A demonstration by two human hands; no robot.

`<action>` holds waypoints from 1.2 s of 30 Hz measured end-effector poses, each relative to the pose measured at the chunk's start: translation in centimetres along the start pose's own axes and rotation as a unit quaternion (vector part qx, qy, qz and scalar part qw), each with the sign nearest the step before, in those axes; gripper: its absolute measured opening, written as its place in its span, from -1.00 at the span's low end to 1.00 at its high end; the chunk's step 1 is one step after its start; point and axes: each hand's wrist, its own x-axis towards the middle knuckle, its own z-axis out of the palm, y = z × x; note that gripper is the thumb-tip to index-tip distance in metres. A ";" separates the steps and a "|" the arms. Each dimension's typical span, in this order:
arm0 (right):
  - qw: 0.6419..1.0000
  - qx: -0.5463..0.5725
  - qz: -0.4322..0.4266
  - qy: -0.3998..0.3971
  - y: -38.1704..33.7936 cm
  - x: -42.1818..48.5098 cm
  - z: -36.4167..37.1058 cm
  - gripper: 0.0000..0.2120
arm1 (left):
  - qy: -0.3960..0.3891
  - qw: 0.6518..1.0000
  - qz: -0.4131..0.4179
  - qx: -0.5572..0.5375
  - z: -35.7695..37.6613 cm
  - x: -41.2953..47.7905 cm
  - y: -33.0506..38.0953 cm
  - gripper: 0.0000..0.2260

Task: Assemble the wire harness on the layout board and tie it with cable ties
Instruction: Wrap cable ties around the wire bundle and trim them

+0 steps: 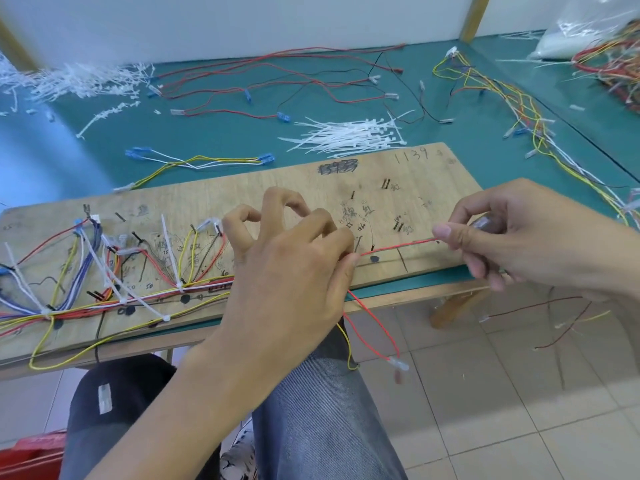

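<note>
A wooden layout board [433, 168] lies on the green table, with pegs and handwritten marks. On its left half runs a bundle of coloured wires [104, 299], bound in places by white cable ties [169, 251]. A red wire [398, 247] is stretched taut over the board's right half. My left hand [291, 268] pinches it near a peg at mid-board, the other fingers curled up. My right hand [512, 233] pinches the wire's right end between thumb and forefinger. More red wire with a terminal [400, 364] and a yellow wire hang below the board's front edge.
A heap of loose white cable ties [349, 135] lies just behind the board. Loose red, black and yellow wires [277, 81] sprawl across the table. Cut tie ends [79, 81] pile at the back left, wire bundles [616, 64] at the far right. My knees are under the table edge.
</note>
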 end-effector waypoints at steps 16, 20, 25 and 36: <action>0.943 0.316 0.026 -0.104 -0.2 4.8 -1.5 -0.75 | -0.054 0.984 0.141 0.094 1.9 -1.6 1.1 -0.63; 0.938 0.322 0.013 -0.131 -0.6 6.6 -1.5 -0.75 | -0.075 0.985 0.133 0.079 1.9 -1.5 1.5 -0.59; 0.991 0.091 -0.057 0.074 -2.0 8.8 1.8 -0.81 | -0.064 0.989 0.126 0.035 1.9 -1.6 0.9 -0.60; 0.970 -0.120 -0.095 0.188 -3.1 10.9 5.2 -0.92 | -0.031 0.992 0.051 -0.114 2.0 -1.5 0.8 -0.74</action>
